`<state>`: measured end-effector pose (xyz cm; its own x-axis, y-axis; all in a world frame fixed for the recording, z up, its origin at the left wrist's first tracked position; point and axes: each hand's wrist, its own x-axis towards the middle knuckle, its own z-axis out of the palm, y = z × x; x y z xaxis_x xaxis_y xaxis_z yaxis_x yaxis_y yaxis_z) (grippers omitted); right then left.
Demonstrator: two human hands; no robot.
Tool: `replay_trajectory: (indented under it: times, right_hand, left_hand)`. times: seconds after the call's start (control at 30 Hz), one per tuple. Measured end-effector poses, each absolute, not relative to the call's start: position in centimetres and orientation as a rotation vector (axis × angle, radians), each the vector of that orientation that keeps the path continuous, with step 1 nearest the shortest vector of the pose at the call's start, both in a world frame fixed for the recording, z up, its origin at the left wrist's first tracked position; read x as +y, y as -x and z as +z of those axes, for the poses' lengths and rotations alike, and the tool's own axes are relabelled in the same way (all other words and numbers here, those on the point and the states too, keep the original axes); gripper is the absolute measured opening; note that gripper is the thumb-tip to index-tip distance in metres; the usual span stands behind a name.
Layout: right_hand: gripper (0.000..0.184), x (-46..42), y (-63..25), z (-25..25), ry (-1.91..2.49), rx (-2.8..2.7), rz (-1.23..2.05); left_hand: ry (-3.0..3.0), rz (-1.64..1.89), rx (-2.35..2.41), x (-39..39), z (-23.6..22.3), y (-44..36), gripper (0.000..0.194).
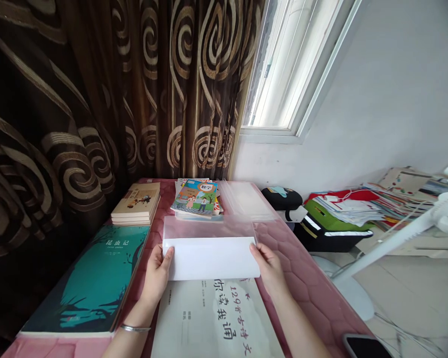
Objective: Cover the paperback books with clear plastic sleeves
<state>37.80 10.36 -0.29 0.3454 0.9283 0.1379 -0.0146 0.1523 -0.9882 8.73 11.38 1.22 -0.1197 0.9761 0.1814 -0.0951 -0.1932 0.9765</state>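
My left hand (157, 271) and my right hand (269, 267) pinch the two side edges of a clear plastic book cover (209, 226). A white sheet-like panel (213, 258) fills its near half; I cannot tell whether that is paper or part of the cover. Both thumbs lie on top, and the fingers behind are mostly hidden. Just below and nearer to me lies a large pale book (194, 318) with Chinese lettering, its far end hidden by the cover. A metal bracelet (135, 328) circles my left wrist.
Left stands a big teal book (97, 278), with a stack of tan books (136, 204) behind it. Colourful booklets (196, 196) and clear plastic covers (246, 201) lie at the pink table's (298, 268) far end. A phone (366, 345) and white fan (388, 243) are right.
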Motion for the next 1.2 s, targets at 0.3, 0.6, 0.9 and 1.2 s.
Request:
replay_trajectory:
  times: [0.3, 0.6, 0.9, 1.2]
  right_hand:
    - [0.046, 10.14, -37.63, -0.04, 1.236, -1.01, 0.913]
    - [0.048, 10.35, -37.8, -0.52, 1.27, -1.049, 0.845]
    - [0.045, 10.36, -37.8, -0.52, 1.194, -1.015, 0.903]
    - [0.044, 10.25, -37.81, -0.52, 1.252, -1.069, 0.82]
  left_hand:
    - [-1.186, 1.484, 1.163, 11.42, 1.3, -8.79, 0.04]
    - [-1.111, 1.483, 1.083, 11.47, 1.07, -8.74, 0.033]
    - [-1.126, 1.454, 1.108, 11.58, 0.73, -8.66, 0.035]
    - [-1.173, 1.455, 1.146, 11.62, 0.9, -8.72, 0.037]
